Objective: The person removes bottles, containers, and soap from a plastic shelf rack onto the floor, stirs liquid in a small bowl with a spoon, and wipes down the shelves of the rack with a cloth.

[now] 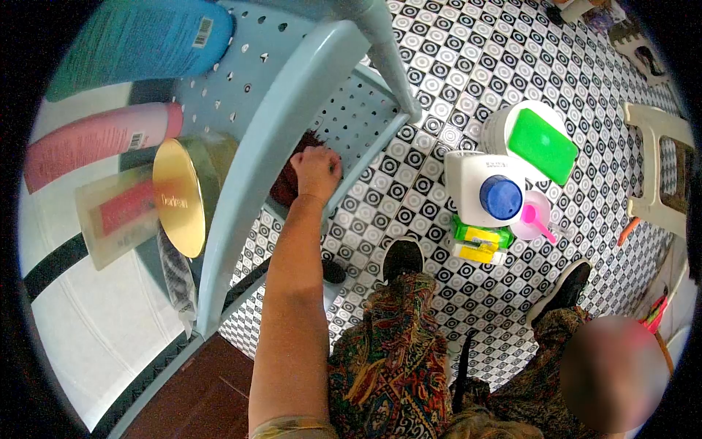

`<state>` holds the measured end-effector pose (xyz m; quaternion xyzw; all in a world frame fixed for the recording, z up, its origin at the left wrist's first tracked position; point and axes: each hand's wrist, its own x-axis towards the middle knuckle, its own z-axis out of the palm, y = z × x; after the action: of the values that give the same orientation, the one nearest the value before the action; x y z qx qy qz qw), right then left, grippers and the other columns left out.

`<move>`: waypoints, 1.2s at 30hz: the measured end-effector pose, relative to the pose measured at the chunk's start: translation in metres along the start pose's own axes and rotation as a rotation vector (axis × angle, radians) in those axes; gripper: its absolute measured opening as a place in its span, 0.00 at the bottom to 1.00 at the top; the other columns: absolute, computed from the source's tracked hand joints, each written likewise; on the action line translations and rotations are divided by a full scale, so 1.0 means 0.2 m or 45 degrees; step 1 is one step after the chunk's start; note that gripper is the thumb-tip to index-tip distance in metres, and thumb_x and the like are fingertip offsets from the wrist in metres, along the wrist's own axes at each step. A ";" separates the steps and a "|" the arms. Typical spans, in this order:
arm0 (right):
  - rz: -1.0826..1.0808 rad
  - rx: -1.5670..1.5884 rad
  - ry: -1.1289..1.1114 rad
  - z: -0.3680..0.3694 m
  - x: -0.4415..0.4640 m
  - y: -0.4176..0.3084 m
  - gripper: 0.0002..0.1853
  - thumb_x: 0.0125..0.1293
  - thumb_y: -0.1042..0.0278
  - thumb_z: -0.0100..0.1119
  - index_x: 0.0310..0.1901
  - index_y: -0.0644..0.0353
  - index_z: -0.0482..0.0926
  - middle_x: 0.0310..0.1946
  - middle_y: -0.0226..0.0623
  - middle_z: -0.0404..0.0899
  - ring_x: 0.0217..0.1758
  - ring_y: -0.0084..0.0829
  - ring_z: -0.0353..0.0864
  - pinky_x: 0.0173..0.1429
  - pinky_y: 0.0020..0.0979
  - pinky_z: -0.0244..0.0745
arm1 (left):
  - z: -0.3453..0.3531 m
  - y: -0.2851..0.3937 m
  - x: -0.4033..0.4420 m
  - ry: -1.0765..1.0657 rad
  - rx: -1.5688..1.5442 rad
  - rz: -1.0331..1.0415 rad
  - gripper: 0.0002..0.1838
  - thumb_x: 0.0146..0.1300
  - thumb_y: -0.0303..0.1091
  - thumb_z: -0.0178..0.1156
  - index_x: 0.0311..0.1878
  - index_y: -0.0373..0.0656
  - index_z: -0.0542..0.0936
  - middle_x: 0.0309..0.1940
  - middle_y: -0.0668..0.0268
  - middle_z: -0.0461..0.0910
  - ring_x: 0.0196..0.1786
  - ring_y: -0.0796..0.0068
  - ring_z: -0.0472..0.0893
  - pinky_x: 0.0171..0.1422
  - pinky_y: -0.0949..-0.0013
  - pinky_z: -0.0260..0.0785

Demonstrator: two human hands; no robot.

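Note:
My left hand (316, 172) reaches down into the lower tier of a blue-grey plastic shelf rack (292, 110). Its fingers are curled and pressed against a dark reddish-brown object (287, 183) with a bristly edge. The hand and the rack's front rim hide much of that object, so its kind does not show. At the lower right, a blurred patch covers my right hand (614, 373), and its fingers cannot be made out. On the upper tier stand a blue bottle (146, 44), a pink bottle (102, 139) and a gold-lidded jar (179, 197).
Patterned tiles (417, 175) cover the floor. Before my feet stand a white bottle with a blue cap (502, 197), a green sponge-like block (541, 146) on a white tub, a pink scoop (537, 219) and yellow-green packets (479, 245). A cream plastic chair (643, 161) is at right.

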<state>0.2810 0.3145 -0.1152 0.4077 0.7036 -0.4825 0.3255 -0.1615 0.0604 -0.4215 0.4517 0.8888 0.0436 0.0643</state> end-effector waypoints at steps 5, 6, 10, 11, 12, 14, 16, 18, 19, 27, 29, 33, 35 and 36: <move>0.023 0.051 0.205 0.03 0.01 -0.04 0.14 0.56 0.70 0.50 0.43 0.66 0.73 0.42 0.45 0.74 0.50 0.41 0.70 0.58 0.35 0.59 | -0.16 0.11 0.01 0.462 -0.432 -0.300 0.05 0.44 0.31 0.60 0.27 0.44 0.75 0.28 0.67 0.74 0.36 0.64 0.73 0.43 0.61 0.61; 0.005 0.056 0.198 0.04 0.01 -0.02 0.14 0.55 0.70 0.51 0.43 0.66 0.73 0.42 0.45 0.74 0.50 0.41 0.70 0.58 0.35 0.59 | -0.20 0.16 -0.01 0.463 -0.434 -0.297 0.05 0.44 0.31 0.60 0.27 0.44 0.75 0.28 0.67 0.74 0.36 0.64 0.73 0.43 0.61 0.61; -0.038 0.018 0.180 0.03 0.01 -0.04 0.14 0.54 0.70 0.51 0.43 0.65 0.73 0.42 0.45 0.74 0.50 0.43 0.70 0.58 0.35 0.59 | -0.28 0.38 -0.12 0.468 -0.658 -0.075 0.07 0.41 0.27 0.61 0.24 0.44 0.73 0.27 0.65 0.73 0.34 0.64 0.73 0.42 0.64 0.63; -0.036 0.016 0.182 0.03 0.01 -0.05 0.14 0.54 0.70 0.51 0.43 0.65 0.73 0.42 0.45 0.74 0.50 0.43 0.70 0.58 0.35 0.59 | -0.28 0.43 -0.15 0.376 -0.804 0.008 0.07 0.40 0.26 0.61 0.24 0.44 0.73 0.25 0.65 0.73 0.34 0.63 0.73 0.40 0.65 0.64; -0.023 0.030 0.171 0.02 0.02 -0.06 0.14 0.54 0.70 0.51 0.43 0.65 0.73 0.41 0.45 0.74 0.49 0.42 0.70 0.58 0.35 0.59 | -0.23 0.48 -0.18 0.413 -0.797 0.099 0.07 0.40 0.26 0.61 0.24 0.45 0.73 0.24 0.65 0.73 0.33 0.63 0.73 0.39 0.65 0.64; -0.011 0.045 0.162 0.02 0.02 -0.07 0.14 0.54 0.70 0.51 0.43 0.65 0.73 0.41 0.45 0.74 0.49 0.42 0.70 0.57 0.35 0.59 | -0.17 0.57 -0.27 0.079 -0.889 0.026 0.09 0.41 0.26 0.62 0.28 0.44 0.73 0.29 0.65 0.74 0.38 0.63 0.73 0.47 0.66 0.64; -0.003 0.011 0.173 0.03 0.02 -0.08 0.14 0.54 0.69 0.51 0.42 0.65 0.73 0.41 0.45 0.74 0.48 0.42 0.71 0.56 0.35 0.60 | -0.13 0.66 -0.30 -0.087 -0.928 -0.026 0.09 0.41 0.27 0.62 0.28 0.43 0.73 0.29 0.65 0.74 0.39 0.63 0.73 0.48 0.66 0.64; -0.003 0.019 0.162 0.02 0.02 -0.07 0.14 0.55 0.69 0.51 0.43 0.65 0.73 0.41 0.45 0.74 0.48 0.41 0.71 0.56 0.35 0.61 | -0.09 0.72 -0.33 -0.203 -1.050 0.287 0.10 0.41 0.26 0.62 0.30 0.42 0.74 0.29 0.65 0.74 0.38 0.62 0.73 0.49 0.65 0.64; -0.006 0.029 0.153 0.02 0.02 -0.07 0.14 0.55 0.69 0.51 0.43 0.64 0.73 0.41 0.45 0.74 0.48 0.41 0.70 0.56 0.35 0.61 | -0.10 0.73 -0.33 -0.199 -1.052 0.284 0.10 0.41 0.26 0.62 0.30 0.42 0.74 0.29 0.65 0.74 0.38 0.62 0.73 0.49 0.65 0.64; -0.033 0.119 0.170 0.03 0.02 -0.05 0.14 0.55 0.70 0.50 0.43 0.65 0.73 0.41 0.44 0.73 0.48 0.41 0.70 0.56 0.34 0.61 | -0.20 0.38 -0.22 0.251 -0.593 0.135 0.11 0.46 0.31 0.59 0.36 0.45 0.75 0.37 0.60 0.75 0.44 0.58 0.72 0.52 0.60 0.62; -0.035 0.143 0.170 0.03 0.02 -0.04 0.14 0.55 0.70 0.50 0.43 0.65 0.73 0.41 0.44 0.73 0.48 0.41 0.70 0.56 0.34 0.61 | -0.23 0.24 -0.15 0.505 -0.146 -0.128 0.16 0.47 0.34 0.59 0.43 0.47 0.74 0.41 0.57 0.73 0.43 0.55 0.71 0.52 0.57 0.61; -0.067 0.053 0.089 0.00 0.01 -0.02 0.16 0.60 0.67 0.47 0.48 0.63 0.70 0.45 0.43 0.72 0.50 0.37 0.69 0.57 0.32 0.61 | -0.09 0.04 -0.16 0.153 0.048 -0.998 0.28 0.48 0.37 0.58 0.56 0.50 0.67 0.52 0.57 0.63 0.54 0.50 0.63 0.56 0.55 0.60; -0.099 -0.024 0.004 0.00 0.01 -0.02 0.17 0.65 0.65 0.44 0.53 0.62 0.67 0.50 0.41 0.71 0.53 0.32 0.68 0.58 0.30 0.60 | -0.06 -0.02 -0.16 0.111 0.010 -0.968 0.27 0.48 0.37 0.58 0.56 0.50 0.68 0.51 0.55 0.65 0.54 0.50 0.64 0.57 0.56 0.59; -0.080 0.015 0.076 0.02 0.02 -0.03 0.16 0.60 0.67 0.47 0.48 0.64 0.70 0.45 0.43 0.72 0.50 0.37 0.70 0.56 0.32 0.61 | -0.04 -0.06 -0.16 0.068 -0.023 -0.932 0.27 0.49 0.38 0.58 0.55 0.49 0.69 0.50 0.54 0.67 0.53 0.49 0.66 0.58 0.56 0.59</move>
<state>0.2745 0.3117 -0.1180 0.4015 0.7226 -0.4843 0.2864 -0.1544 0.0269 -0.4132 0.1021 0.9925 0.0374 0.0566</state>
